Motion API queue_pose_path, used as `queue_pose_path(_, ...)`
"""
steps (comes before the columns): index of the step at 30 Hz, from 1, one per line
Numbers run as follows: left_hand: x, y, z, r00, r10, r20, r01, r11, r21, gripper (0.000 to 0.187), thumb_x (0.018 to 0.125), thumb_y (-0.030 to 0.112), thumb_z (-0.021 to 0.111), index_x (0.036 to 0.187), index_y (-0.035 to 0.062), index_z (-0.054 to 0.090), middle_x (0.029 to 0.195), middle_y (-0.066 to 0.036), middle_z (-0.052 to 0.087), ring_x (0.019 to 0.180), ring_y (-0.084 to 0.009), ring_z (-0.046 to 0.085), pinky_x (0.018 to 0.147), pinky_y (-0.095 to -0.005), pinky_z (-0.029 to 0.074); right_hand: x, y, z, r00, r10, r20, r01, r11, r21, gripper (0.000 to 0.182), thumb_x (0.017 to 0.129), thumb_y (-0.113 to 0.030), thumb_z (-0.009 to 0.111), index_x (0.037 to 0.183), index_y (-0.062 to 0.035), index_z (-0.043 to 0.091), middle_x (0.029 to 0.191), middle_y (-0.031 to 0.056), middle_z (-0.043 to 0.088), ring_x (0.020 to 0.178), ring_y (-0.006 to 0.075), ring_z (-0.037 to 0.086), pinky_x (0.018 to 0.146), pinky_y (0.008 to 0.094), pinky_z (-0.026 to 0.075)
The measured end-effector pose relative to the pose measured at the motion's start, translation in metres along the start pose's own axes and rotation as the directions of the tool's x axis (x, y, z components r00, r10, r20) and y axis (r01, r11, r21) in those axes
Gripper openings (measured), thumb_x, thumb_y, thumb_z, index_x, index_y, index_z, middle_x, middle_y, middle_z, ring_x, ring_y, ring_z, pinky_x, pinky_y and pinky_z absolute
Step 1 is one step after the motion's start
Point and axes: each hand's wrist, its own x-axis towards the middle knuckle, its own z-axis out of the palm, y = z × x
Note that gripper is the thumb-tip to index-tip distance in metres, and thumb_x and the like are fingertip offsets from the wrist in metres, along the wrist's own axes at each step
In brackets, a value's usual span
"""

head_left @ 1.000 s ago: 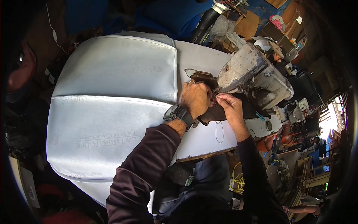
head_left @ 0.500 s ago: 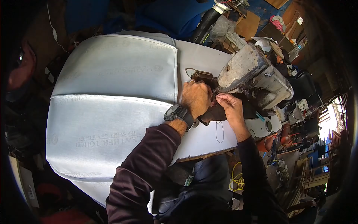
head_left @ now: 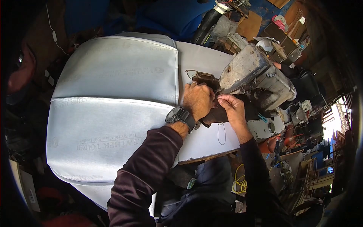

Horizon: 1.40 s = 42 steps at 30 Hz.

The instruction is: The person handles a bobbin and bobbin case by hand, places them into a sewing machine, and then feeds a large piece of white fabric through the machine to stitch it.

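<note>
Faint printing on the pale grey cover (head_left: 113, 121) reads "LEATHER TOUCH". It lies over the white worktop (head_left: 200, 145), left of a worn sewing machine (head_left: 245, 70). Beside the machine's head, the right hand (head_left: 234, 109) presses thumb and finger together; the left hand (head_left: 197, 100) curls, grip hidden.

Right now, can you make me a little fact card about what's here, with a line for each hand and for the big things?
Left hand: beside the machine, fingertips hidden; wears a ring
Left wrist: dark watch
Right hand: close beside the left, thumb and finger pinched; anything between them is too small to tell
Machine: worn, greyish, on the table
Sheet: pale, printed "LEATHER TOUCH", left of the machine
Table: white top
Cord: yellow, below the table in the picture
</note>
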Motion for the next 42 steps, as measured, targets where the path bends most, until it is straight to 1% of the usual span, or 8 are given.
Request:
queue_pose_path(12, 0.001, -0.006, 0.002, 1.0, 0.017, -0.014, -0.017, 1.0, -0.005, 0.012, 0.089, 0.019, 0.073, 0.094, 0.0113, 0.081, 0.097, -0.011, 0.075, 0.098, -0.0337, 0.068, 0.092, -0.0486, 0.046, 0.0, 0.001, -0.001, 1.0, -0.018, 0.003, 0.018, 0.999, -0.032, 0.013, 0.095, -0.003, 0.071, 0.105, 0.004, 0.075, 0.098, 0.0068, 0.075, 0.09, 0.0102, 0.066, 0.085, 0.0256, 0.053)
queue_pose_path(16, 0.003, -0.009, 0.006, 1.0, 0.016, -0.014, -0.016, 1.0, -0.009, 0.012, 0.088, 0.018, 0.072, 0.094, 0.0115, 0.081, 0.098, -0.011, 0.075, 0.099, -0.0336, 0.068, 0.092, -0.0486, 0.046, -0.001, 0.002, 0.0, 1.0, -0.008, 0.001, 0.008, 1.0, 0.028, 0.012, 0.096, -0.002, 0.071, 0.104, 0.004, 0.075, 0.098, 0.0062, 0.075, 0.089, 0.0093, 0.065, 0.084, 0.025, 0.053)
queue_pose_path(19, 0.003, -0.011, 0.012, 0.99, 0.055, -0.126, -0.056, 0.998, -0.008, 0.009, 0.078, 0.018, 0.073, 0.083, 0.0167, 0.079, 0.087, -0.008, 0.075, 0.093, -0.0295, 0.068, 0.086, -0.044, 0.045, -0.001, 0.001, 0.0, 1.0, -0.003, 0.003, 0.003, 1.0, 0.023, 0.011, 0.096, -0.001, 0.071, 0.104, 0.0039, 0.075, 0.098, 0.0057, 0.075, 0.089, 0.009, 0.065, 0.083, 0.0248, 0.053)
queue_pose_path(22, 0.002, -0.009, 0.007, 0.999, 0.027, -0.027, -0.027, 1.0, -0.003, 0.013, 0.089, 0.018, 0.072, 0.095, 0.0115, 0.081, 0.099, -0.01, 0.075, 0.099, -0.0327, 0.068, 0.091, -0.0481, 0.046, 0.0, 0.001, 0.0, 1.0, -0.012, 0.006, 0.012, 1.0, 0.01, 0.011, 0.095, -0.001, 0.071, 0.104, 0.0039, 0.075, 0.098, 0.0057, 0.075, 0.089, 0.0088, 0.065, 0.083, 0.0246, 0.054)
queue_pose_path(33, 0.002, -0.004, 0.003, 1.0, -0.002, 0.004, 0.002, 1.0, 0.015, 0.013, 0.087, 0.018, 0.072, 0.096, 0.0127, 0.081, 0.099, -0.008, 0.075, 0.099, -0.0316, 0.067, 0.093, -0.0465, 0.045, 0.0, 0.001, 0.0, 1.0, -0.024, 0.002, 0.024, 1.0, -0.012, 0.011, 0.095, -0.002, 0.071, 0.104, 0.0043, 0.075, 0.099, 0.0081, 0.075, 0.091, 0.0108, 0.067, 0.084, 0.0257, 0.054)
queue_pose_path(36, 0.002, -0.004, 0.003, 1.0, -0.002, -0.001, 0.002, 1.0, -0.001, 0.013, 0.087, 0.018, 0.072, 0.095, 0.0136, 0.081, 0.097, -0.008, 0.075, 0.099, -0.0311, 0.067, 0.092, -0.0462, 0.044, -0.001, 0.0, 0.0, 1.0, -0.023, 0.016, 0.023, 1.0, 0.021, 0.012, 0.095, -0.002, 0.072, 0.104, 0.0042, 0.075, 0.099, 0.0081, 0.076, 0.091, 0.0108, 0.067, 0.083, 0.0258, 0.054)
queue_pose_path(39, 0.002, -0.002, 0.002, 1.0, -0.013, 0.001, 0.013, 1.0, -0.019, 0.012, 0.087, 0.019, 0.073, 0.094, 0.014, 0.081, 0.097, -0.008, 0.076, 0.098, -0.0307, 0.068, 0.092, -0.0462, 0.044, 0.001, 0.004, 0.0, 1.0, -0.027, 0.011, 0.027, 0.999, -0.018, 0.012, 0.095, -0.002, 0.072, 0.105, 0.004, 0.075, 0.098, 0.0077, 0.076, 0.09, 0.01, 0.067, 0.083, 0.0255, 0.054)
queue_pose_path(42, 0.002, -0.002, 0.002, 1.0, -0.007, 0.005, 0.007, 1.0, -0.015, 0.013, 0.087, 0.021, 0.073, 0.094, 0.0141, 0.082, 0.097, -0.008, 0.076, 0.098, -0.0306, 0.068, 0.093, -0.0464, 0.044, 0.001, 0.002, 0.002, 1.0, -0.022, 0.006, 0.022, 1.0, 0.002, 0.013, 0.095, -0.002, 0.072, 0.106, 0.0041, 0.075, 0.097, 0.0074, 0.076, 0.088, 0.0095, 0.066, 0.082, 0.0255, 0.055)
